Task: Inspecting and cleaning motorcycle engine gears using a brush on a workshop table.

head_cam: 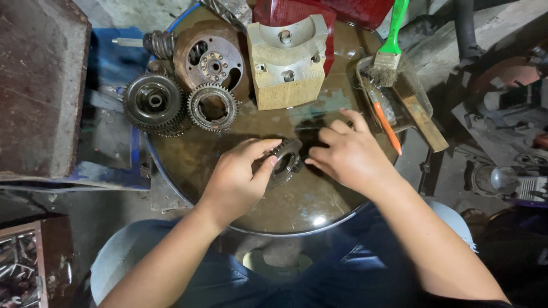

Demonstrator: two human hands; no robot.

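While both hands are working at the middle of the round oily table (188,165), the left hand (240,177) is pinching a small dark gear (287,161), thumb and fingers clamped on its toothed rim. The right hand (348,157) is lying just beside the gear on its other side, fingers spread flat and apart, fingertips touching or nearly touching it; exact contact cannot be told. The gear is sitting near the table's centre, between the two hands. Farther back on the table: a large dark gear (153,102), a ring gear (213,107) beside it, a rusty round flange (211,60), and a pale metal block (288,63). At right, a clear tray (419,97) is holding a green-handled brush (391,43).
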